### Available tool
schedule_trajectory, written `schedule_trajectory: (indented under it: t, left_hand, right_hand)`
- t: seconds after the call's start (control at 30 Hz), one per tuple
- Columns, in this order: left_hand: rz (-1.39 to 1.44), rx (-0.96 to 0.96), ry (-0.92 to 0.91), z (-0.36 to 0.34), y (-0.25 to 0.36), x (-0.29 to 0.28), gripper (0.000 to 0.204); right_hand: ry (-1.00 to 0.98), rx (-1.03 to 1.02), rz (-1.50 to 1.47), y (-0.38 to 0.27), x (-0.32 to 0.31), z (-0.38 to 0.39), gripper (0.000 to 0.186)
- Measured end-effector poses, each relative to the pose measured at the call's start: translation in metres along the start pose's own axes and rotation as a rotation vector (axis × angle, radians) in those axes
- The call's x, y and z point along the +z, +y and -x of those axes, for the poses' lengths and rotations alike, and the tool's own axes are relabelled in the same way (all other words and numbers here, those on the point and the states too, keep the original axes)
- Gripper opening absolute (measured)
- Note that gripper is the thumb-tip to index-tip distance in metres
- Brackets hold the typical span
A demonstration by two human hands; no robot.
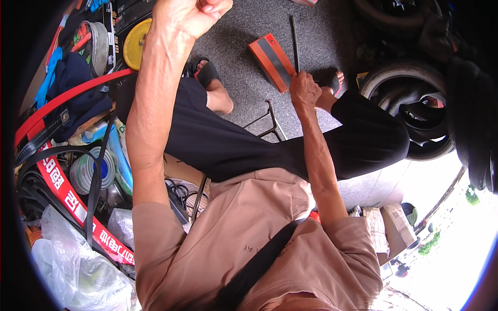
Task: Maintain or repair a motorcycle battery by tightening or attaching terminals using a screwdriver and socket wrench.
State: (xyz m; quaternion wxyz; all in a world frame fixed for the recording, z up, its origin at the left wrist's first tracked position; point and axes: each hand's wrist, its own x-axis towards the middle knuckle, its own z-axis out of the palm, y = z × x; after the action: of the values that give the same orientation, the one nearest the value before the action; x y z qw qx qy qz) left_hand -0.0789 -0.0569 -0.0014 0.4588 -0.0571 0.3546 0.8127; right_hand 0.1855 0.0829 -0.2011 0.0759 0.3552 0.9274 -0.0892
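White-lettered red strip [65, 187] — right fingers [301, 79] around dark rod [295, 44]

The box [271, 62] is orange-red with a dark grey stripe, the rod [295, 44] dark, the floor [238, 52] speckled grey, the trousers [228, 145] black, the shirt [228, 223] tan, the disc [137, 45] yellow.

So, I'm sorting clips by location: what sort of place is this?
Probably a tyre repair workshop: tyres at right, a dark rod apparently in the right hand, and an orange box beside it.
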Motion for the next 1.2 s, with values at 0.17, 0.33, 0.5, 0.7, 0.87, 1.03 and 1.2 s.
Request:
schedule_trajectory:
  t: [0.17,0.33,0.5,0.7,0.87,1.03,1.2]
  left_hand:
    - [0.011,-0.004,-0.005,0.0,0.001,0.001,0.042]
    - [0.018,-0.001,-0.003,0.001,0.0,-0.001,0.043]
    - [0.026,-0.012,-0.003,-0.004,-0.006,0.0,0.044]
    - [0.009,0.007,0.004,0.003,-0.001,-0.005,0.044]
    - [0.032,-0.013,0.025,0.002,-0.002,0.001,0.044]
    - [-0.059,0.037,-0.051,-0.003,-0.006,-0.002,0.045]
    - [-0.013,0.003,-0.066,-0.001,-0.003,-0.011,0.052]
  right_hand:
    - [0.01,0.013,-0.023,0.0,-0.004,0.001,0.029]
    - [0.096,0.007,-0.108,0.0,-0.015,0.011,0.024]
    - [0.061,-0.053,-0.1,0.01,-0.011,0.009,0.019]
    - [0.025,-0.004,-0.076,-0.002,0.0,0.007,0.023]
    - [0.008,0.049,-0.122,-0.002,0.003,0.004,0.031]
    - [0.103,0.101,-0.152,0.001,0.0,0.006,0.03]
    - [-0.029,0.066,-0.171,-0.006,0.006,0.005,0.021]
